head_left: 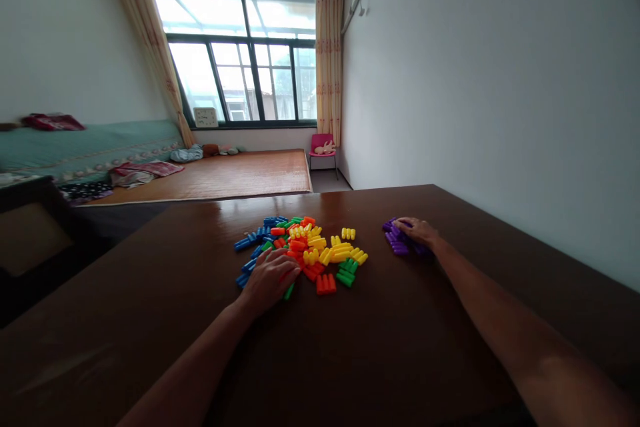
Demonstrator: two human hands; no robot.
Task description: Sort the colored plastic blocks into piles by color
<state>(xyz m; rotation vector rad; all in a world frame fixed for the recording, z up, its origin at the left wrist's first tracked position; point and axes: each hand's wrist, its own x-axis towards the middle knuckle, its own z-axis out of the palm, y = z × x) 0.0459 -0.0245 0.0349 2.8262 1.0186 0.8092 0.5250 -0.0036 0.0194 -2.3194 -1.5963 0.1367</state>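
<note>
A mixed pile of plastic pieces lies mid-table, with blue pieces (259,235) on its left, yellow pieces (341,253) on its right and orange-red pieces (326,283) toward the front. Green pieces (347,272) lie at its right front. My left hand (270,275) rests on the pile's near left side, fingers spread over blue and red pieces. Farther right is a separate group of purple pieces (399,247). My right hand (418,231) lies on that group, its fingers over the top pieces; whether they grip one is too small to tell.
The dark brown table (380,340) reaches toward a white wall on the right. Beyond it stand a low bed (240,173) and a pink chair (323,152) beneath the window. A dark piece of furniture (30,233) is at the left.
</note>
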